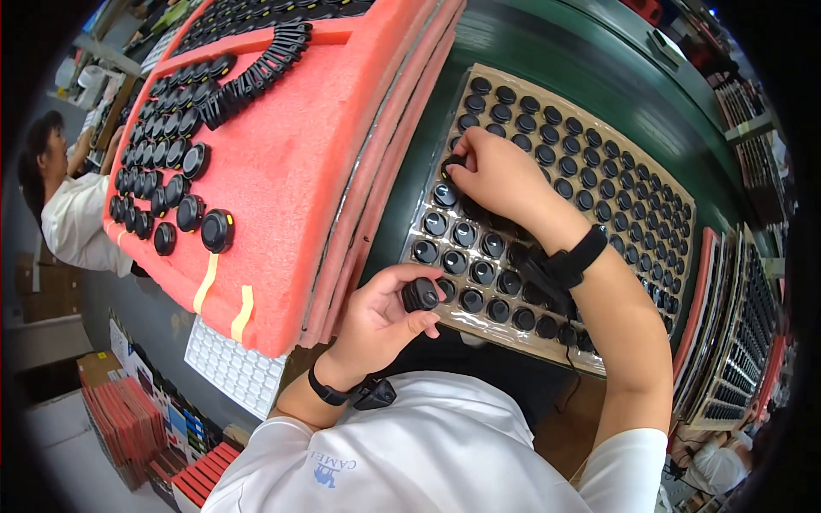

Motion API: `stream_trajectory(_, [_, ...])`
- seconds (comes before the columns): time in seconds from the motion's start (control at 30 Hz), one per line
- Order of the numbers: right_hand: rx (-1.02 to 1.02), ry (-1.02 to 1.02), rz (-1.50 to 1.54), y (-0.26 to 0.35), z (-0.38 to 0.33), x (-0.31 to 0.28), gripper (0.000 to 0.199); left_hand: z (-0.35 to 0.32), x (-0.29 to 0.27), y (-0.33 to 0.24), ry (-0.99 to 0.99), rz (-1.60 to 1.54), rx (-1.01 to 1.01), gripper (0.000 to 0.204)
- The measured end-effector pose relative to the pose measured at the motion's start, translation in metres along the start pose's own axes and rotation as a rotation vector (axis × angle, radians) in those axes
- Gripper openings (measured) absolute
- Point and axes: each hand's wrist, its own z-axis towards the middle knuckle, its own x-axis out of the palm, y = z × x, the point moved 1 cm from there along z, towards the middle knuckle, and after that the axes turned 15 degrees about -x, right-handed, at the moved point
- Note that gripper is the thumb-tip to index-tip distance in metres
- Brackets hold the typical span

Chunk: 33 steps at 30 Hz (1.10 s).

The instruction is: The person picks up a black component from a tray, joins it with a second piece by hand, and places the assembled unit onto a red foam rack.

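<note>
My left hand [383, 318] is curled round a small black round part [420, 294], held between the thumb and fingers in front of my chest. My right hand [498, 175] reaches over the clear plastic tray [436, 245] and pinches another black round part [451, 165] at its left edge. Many black discs fill the tray's pockets in rows; those nearest my hands look glossy with pale glints, and those farther off look matt black. A wristband with a small black device [547, 272] sits on my right wrist and hides some pockets.
At left rises a stack of pink foam trays [282, 171], its top bearing rows of black round parts [216, 231]. A white pocketed tray [233, 366] lies beneath. More loaded trays [727, 342] stand at right on the green bench [547, 51]. Another person [77, 205] is at far left.
</note>
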Motion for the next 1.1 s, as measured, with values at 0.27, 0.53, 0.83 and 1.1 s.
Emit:
stream_trajectory(0.27, [-0.223,-0.115,-0.247,-0.002,-0.003,0.008,0.023,0.004,0.002,-0.005,-0.050,0.005,0.083,0.035])
stream_trajectory(0.53, [-0.085,0.228,0.535,0.049,-0.047,-0.022,0.016,0.010,0.001,0.002,-0.047,-0.055,0.072,0.040])
stream_trajectory(0.83, [-0.520,0.053,0.595,0.047,-0.074,-0.015,0.022,0.016,0.009,0.001,0.019,-0.243,-0.025,0.042])
stream_trajectory(1.1, [-0.070,0.006,0.130,0.013,-0.043,-0.029,0.021,0.013,0.003,0.006,0.020,-0.218,-0.047,0.033])
